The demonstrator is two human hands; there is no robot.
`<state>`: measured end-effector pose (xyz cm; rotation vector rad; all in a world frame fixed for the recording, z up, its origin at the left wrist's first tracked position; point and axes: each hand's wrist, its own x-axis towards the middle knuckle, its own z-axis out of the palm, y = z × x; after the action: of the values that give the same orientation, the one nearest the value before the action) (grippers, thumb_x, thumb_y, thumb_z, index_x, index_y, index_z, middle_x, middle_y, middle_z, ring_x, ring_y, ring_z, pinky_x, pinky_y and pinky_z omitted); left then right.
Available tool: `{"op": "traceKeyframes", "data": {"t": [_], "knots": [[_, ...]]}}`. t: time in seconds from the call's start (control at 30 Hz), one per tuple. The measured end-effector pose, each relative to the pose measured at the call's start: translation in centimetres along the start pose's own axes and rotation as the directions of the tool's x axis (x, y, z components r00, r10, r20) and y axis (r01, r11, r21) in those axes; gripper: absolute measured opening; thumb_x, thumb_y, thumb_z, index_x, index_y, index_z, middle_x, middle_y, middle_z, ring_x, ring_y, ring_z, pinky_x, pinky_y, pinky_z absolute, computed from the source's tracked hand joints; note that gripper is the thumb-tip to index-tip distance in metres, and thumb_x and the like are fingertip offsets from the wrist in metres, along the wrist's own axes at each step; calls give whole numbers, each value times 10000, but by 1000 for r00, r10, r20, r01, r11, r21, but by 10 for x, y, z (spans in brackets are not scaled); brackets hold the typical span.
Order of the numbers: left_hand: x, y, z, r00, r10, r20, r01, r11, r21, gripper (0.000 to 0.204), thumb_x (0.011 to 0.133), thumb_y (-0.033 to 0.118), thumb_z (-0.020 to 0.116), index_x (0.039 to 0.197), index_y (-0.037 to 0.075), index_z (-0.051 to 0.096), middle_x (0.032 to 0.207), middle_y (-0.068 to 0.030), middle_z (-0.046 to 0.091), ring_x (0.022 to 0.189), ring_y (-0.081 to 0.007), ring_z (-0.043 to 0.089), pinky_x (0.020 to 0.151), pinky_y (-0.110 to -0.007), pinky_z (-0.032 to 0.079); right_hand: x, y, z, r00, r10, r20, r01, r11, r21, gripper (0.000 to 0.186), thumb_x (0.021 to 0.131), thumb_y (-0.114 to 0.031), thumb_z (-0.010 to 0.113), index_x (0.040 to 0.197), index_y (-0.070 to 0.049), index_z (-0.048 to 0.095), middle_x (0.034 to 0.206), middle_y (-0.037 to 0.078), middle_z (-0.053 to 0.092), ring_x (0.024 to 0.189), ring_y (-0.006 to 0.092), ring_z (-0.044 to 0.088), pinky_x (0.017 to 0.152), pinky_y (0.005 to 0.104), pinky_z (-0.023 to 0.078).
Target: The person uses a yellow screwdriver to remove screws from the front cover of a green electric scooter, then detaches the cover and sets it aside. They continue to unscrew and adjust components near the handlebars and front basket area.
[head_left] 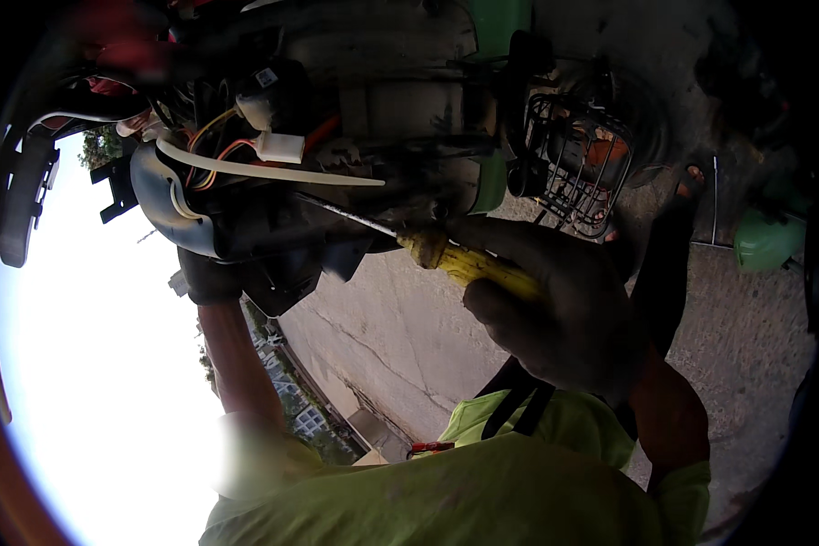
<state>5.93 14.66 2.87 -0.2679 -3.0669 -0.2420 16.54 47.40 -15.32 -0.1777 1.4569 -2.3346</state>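
Observation:
My right hand (569,305), in a dark glove, is closed around the yellow handle of a screwdriver (469,265). Its thin metal shaft points up and left, with the tip against or just in front of the dark body (273,218) of an opened-up vehicle, perhaps a scooter. My left hand (207,278), also gloved, is at the lower left edge of that body, below a shiny rounded housing (168,200); its fingers are hidden. Above the screwdriver tip lie a white plastic connector (279,147) with coloured wires and a pale flexible tube (273,171).
A black wire basket (582,159), seemingly on a bicycle, stands at the upper right. Farther right is a green rounded part (770,238). A sandalled foot (691,180) shows beside the basket. Cracked concrete ground (382,318) stretches below, and bright sky fills the left.

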Motion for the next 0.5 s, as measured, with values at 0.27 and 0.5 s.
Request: {"op": "traceKeyframes", "data": {"t": [0.27, 0.5], "knots": [[23, 38, 17, 996, 34, -82, -37, 999, -38, 518, 948, 531, 540, 1031, 20, 523, 957, -60, 513, 871, -170, 515, 782, -305, 443, 6, -15, -51, 968, 246, -49, -236, 960, 153, 437, 930, -130, 678, 1348, -35, 592, 1009, 112, 714, 751, 107, 647, 703, 285, 549], [30, 37, 20, 988, -103, -116, 54, 928, -369, 590, 904, 575, 636, 1032, 13, 510, 935, -53, 526, 863, -148, 533, 756, -273, 461, 49, -28, -66, 985, 172, -16, -169, 978, 119, 412, 947, -141, 663, 1326, 6, 598, 970, 128, 709, 756, 127, 670, 700, 298, 552]]}}
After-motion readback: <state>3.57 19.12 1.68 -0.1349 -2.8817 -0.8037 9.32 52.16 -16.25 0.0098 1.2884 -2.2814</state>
